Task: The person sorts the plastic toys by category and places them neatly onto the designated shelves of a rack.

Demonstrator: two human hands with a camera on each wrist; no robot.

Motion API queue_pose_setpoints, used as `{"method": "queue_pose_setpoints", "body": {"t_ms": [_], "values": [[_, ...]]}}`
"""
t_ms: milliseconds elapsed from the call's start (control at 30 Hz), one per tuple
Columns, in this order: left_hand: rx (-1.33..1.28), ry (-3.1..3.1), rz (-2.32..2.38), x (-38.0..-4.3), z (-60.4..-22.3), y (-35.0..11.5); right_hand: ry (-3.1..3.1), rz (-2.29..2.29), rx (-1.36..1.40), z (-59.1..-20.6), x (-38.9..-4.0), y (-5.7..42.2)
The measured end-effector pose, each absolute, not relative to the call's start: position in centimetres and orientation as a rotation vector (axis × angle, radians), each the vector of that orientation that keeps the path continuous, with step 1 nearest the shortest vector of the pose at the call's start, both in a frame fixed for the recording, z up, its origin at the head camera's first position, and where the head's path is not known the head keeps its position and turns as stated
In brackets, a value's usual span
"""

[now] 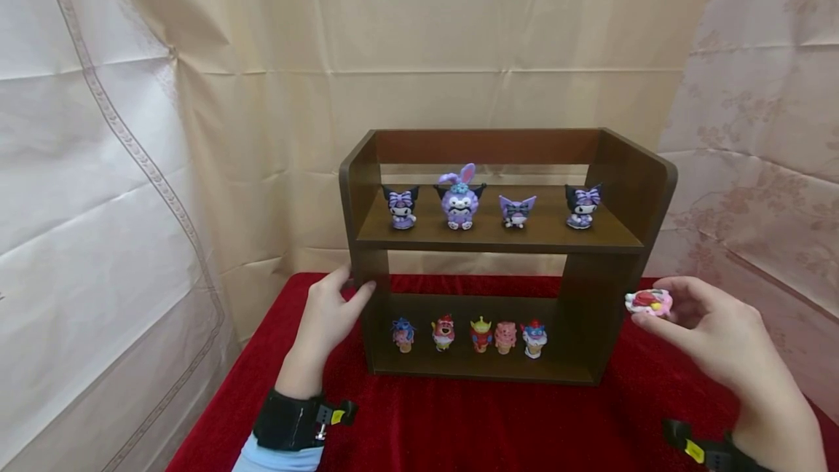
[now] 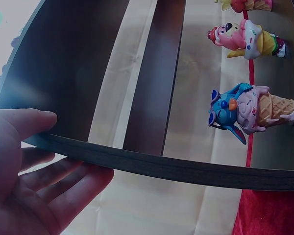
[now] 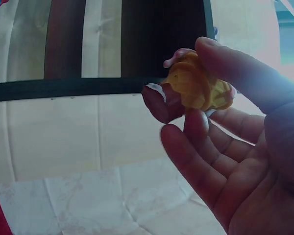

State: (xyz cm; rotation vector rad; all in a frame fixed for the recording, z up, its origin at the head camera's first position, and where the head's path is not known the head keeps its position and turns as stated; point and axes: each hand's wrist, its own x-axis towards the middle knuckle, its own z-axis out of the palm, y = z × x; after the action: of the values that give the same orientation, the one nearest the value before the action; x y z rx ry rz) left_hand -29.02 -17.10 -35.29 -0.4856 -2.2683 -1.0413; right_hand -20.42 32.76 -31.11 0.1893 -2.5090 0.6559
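Observation:
My left hand (image 1: 328,312) grips the left side panel of a brown two-tier shelf (image 1: 498,247). In the left wrist view, the thumb (image 2: 36,122) lies on the panel's inner side and the other fingers are outside it. My right hand (image 1: 721,330) pinches an ice-cream-cone figurine (image 1: 649,302) between thumb and fingers, off the right side of the shelf. Its yellow waffle cone (image 3: 198,85) faces the right wrist camera. From the head, its pink and white top shows red and yellow bits.
Several purple and black figurines, including a bunny-eared one (image 1: 459,202), stand on the upper tier. Several ice-cream-cone figurines, among them a blue-eared one (image 1: 403,335), line the lower tier. A red cloth (image 1: 452,421) covers the table. Beige curtains (image 1: 498,35) hang behind.

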Motion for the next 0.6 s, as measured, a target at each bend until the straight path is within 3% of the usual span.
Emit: {"method": "queue_pose_setpoints", "body": {"t_ms": [600], "values": [[-0.479,-2.277,-1.043,-29.0,-35.2,-17.1,-2.244,0.620,0.447,-30.9,-20.3,29.0]]}}
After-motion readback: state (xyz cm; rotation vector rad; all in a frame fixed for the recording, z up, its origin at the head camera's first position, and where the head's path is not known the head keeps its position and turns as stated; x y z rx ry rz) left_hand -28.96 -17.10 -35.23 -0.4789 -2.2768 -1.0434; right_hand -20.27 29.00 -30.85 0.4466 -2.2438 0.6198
